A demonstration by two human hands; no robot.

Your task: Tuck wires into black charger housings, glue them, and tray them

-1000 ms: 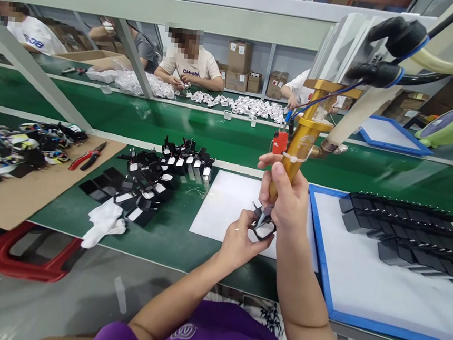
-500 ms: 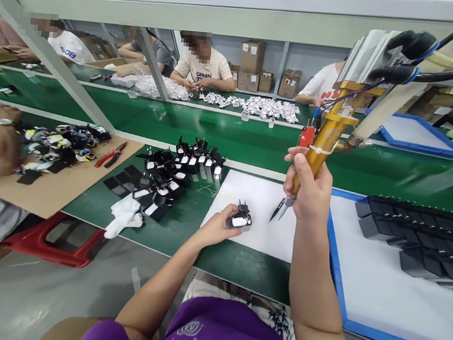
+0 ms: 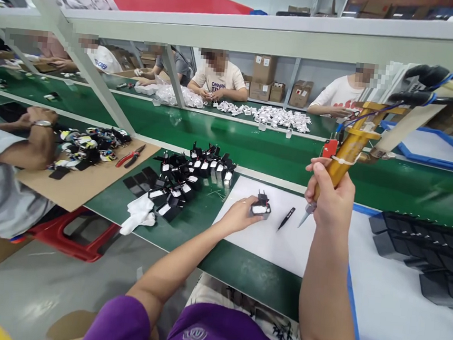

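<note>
In the head view, my left hand [image 3: 239, 216] is closed around a black plug-in power adapter [image 3: 260, 209], with its two pins pointing up and a white patch on the near end. It rests on or just over a white sheet [image 3: 240, 241]. My right hand [image 3: 333, 198] is wrapped round a gold glue dispensing gun [image 3: 343, 161] with a grey tapered nozzle pointing down, apart from the adapter. Between the two hands lies a slim black pointed tool [image 3: 286, 218] with white lettering, kind unclear.
Left of the sheet stand several black adapters [image 3: 176, 181] beside a white glove [image 3: 139, 213]. A blue-rimmed tray [image 3: 353, 289] at right holds rows of black cases [image 3: 422, 245]. Red-handled pliers [image 3: 130, 156] lie near a co-worker's arm [image 3: 34, 148]. A green conveyor [image 3: 214, 132] runs behind.
My view has swung, so the scene sits further right and lower. The adapter in my left hand has shifted slightly right over the sheet. The nozzle has moved right, away from the black tool.
</note>
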